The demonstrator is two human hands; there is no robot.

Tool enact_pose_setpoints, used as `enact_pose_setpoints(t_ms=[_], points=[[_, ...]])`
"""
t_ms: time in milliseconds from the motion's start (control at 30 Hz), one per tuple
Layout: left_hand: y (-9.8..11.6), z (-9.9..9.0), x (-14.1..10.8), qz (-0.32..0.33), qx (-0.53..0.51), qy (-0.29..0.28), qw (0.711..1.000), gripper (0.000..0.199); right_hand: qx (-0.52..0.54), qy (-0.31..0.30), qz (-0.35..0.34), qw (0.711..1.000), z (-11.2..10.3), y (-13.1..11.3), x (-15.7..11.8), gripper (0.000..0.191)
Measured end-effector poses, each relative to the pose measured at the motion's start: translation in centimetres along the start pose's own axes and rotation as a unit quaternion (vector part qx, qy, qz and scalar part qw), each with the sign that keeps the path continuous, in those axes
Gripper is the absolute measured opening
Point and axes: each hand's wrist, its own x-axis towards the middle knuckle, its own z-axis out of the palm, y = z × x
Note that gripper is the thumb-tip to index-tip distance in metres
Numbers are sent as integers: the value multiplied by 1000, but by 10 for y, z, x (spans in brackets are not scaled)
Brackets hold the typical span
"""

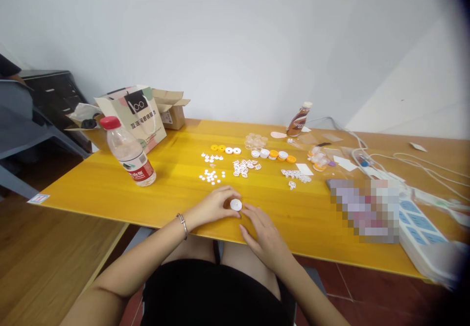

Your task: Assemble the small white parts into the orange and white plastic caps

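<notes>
Between the thumb and fingers of my left hand (218, 204) is a small round white disc (236, 205), held just above the table near its front edge. My right hand (262, 233) is beside it, fingers apart, with the index fingertip close to the disc's right side; whether it touches is hard to tell. Beyond my hands lie small white round pieces (211, 176), white stemmed pieces (212, 157) and a heap of white cut-out pieces (245, 168). Further back are yellow rings (218, 148), white rings (232, 151), clear domes (256, 141) and a row of orange and white caps (278, 155).
At the left stand a water bottle (128, 154), a paper bag (135, 115) and a cardboard box (174, 108). A brown drink bottle (299, 120) stands at the back. On the right are cables (362, 142), white paper pieces (345, 163), a blurred-out object (362, 208) and a power strip (418, 223).
</notes>
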Motion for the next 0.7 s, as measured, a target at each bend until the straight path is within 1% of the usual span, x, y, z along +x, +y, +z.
enact_pose_setpoints(t_ms=[67, 133, 200, 267, 333, 400, 433, 500, 567, 700], points=[[2, -5, -4, -1, 3, 24, 1000, 33, -24, -12, -11, 1000, 0, -1, 0, 40], [0, -16, -9, -5, 20, 58, 998, 27, -48, -22, -20, 998, 1, -2, 1, 43], [-9, -33, -11, -17, 48, 95, 994, 23, -66, -28, -23, 997, 1, -3, 3, 45], [-24, -54, -9, -44, 77, 127, 988, 22, -79, -31, -26, 996, 2, -5, 6, 45], [-41, -74, 1, -63, 124, 133, 981, 20, -89, -36, -31, 995, 4, -6, 8, 45], [-56, -88, 16, -57, 175, 108, 977, 18, -95, -43, -34, 994, 5, -6, 9, 45], [-63, -93, 24, -52, 198, 98, 974, 18, -97, -46, -34, 994, 6, -7, 9, 45], [-73, -95, 38, -59, 232, 75, 968, 17, -99, -52, -31, 993, 6, -7, 9, 46], [-79, -94, 47, -70, 256, 69, 962, 16, -100, -62, -27, 993, 5, -7, 8, 46], [-91, -88, 47, -67, 273, 84, 956, 17, -96, -72, -24, 992, 3, -8, 8, 47]])
